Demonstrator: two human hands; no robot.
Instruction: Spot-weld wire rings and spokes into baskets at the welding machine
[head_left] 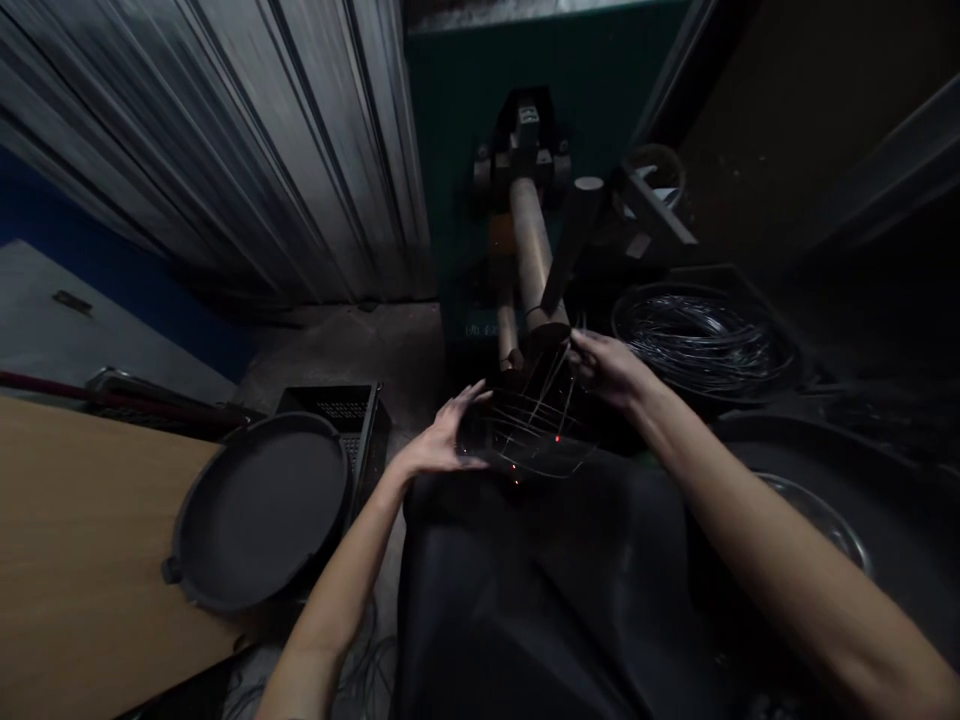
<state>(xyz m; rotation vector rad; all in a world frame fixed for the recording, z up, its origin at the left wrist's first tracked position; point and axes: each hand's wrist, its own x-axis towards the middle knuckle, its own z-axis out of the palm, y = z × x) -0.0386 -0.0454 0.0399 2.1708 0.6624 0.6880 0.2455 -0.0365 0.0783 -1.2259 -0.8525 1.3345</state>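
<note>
Head cam here, and it's pretty dark. The right hand is pinching some thin wire between thumb and fingers, right by the lower end of a thick metal cylinder. I can't tell whether that wire is part of the wire grid or a loose strand. The left hand isn't gripping anything: thumb and fingers are spreading wide at the grid's left side, and I can't tell if they're touching it. The grid itself is sitting between the two hands, just below the cylinder and above the dark apron. A few orange sparks are glowing around it.

The cylinder is sticking out of a green machine, with a thinner rod running beside it. Over on the right, a coil of wire is lying in a round tub. On the left, a round black tray is resting near a black plastic crate, and a corrugated metal wall is standing behind.
</note>
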